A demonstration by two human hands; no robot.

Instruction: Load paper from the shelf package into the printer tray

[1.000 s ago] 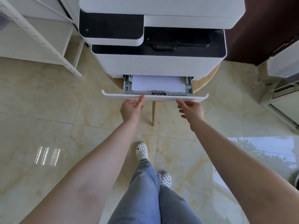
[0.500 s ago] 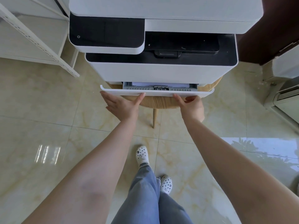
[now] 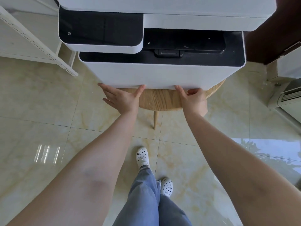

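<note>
My left hand lies flat and spread wide, fingers splayed, its thumb tip and forefinger tip touching the lower front edge of the printer; it grips nothing. My right hand is half curled, thumb up against that same edge and the other fingers bent underneath, pressing rather than holding anything I can make out. The paper tray sits pushed fully in, its front flush with the white body, so no paper shows. The printer stands on a round wooden table, and a white shelf stands off to my left on the tiled floor.
</note>
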